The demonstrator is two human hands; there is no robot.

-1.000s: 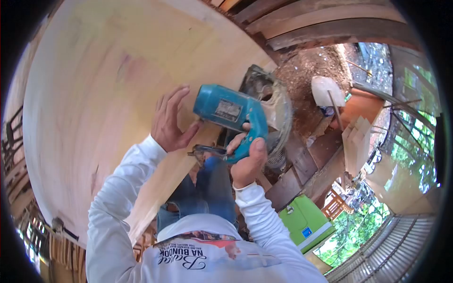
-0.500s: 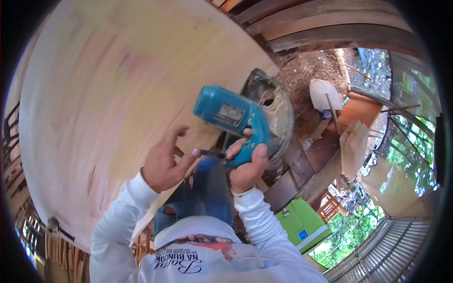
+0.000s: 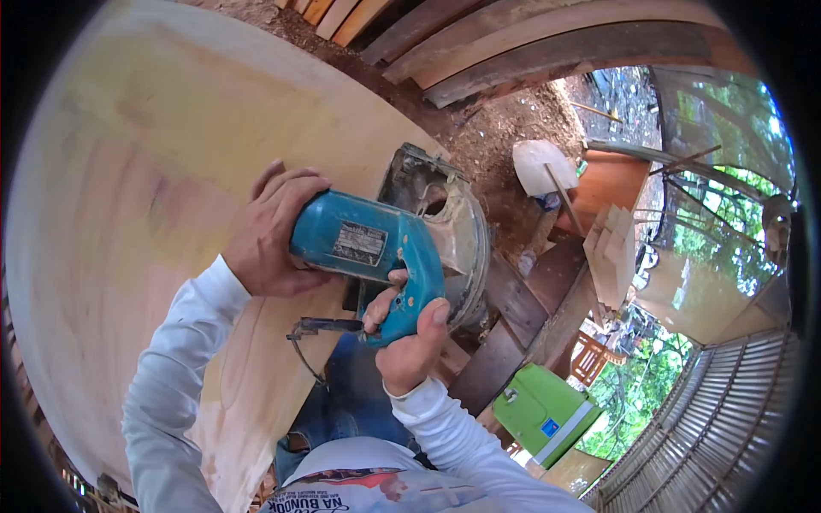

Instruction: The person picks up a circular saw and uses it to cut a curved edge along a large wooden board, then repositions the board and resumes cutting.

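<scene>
A teal circular saw [image 3: 363, 243] with a dusty metal guard and base lies over the edge of a broad plywood sheet [image 3: 162, 282]. Its rear handle is in the grip of my right hand [image 3: 412, 349], fingers through the opening and thumb on top. My left hand [image 3: 272, 231] is wrapped around the far end of the motor housing, palm against it. From the handle's lower end a dark power cord [image 3: 321, 326] sticks out to the left and loops down. The blade is hidden by the guard.
Stacked boards [image 3: 547, 60] lie beyond the sheet. On the right are a white shovel-like blade [image 3: 540, 167] with a wooden handle, light wooden pieces [image 3: 611, 252], and a green cooler box [image 3: 540, 409]. Corrugated sheeting [image 3: 710, 410] rises at lower right. Sawdust covers the ground.
My left hand has gone from near the cord, fingers apart, to the end of the saw's motor housing. The saw appears further left in view, and the camera has shifted.
</scene>
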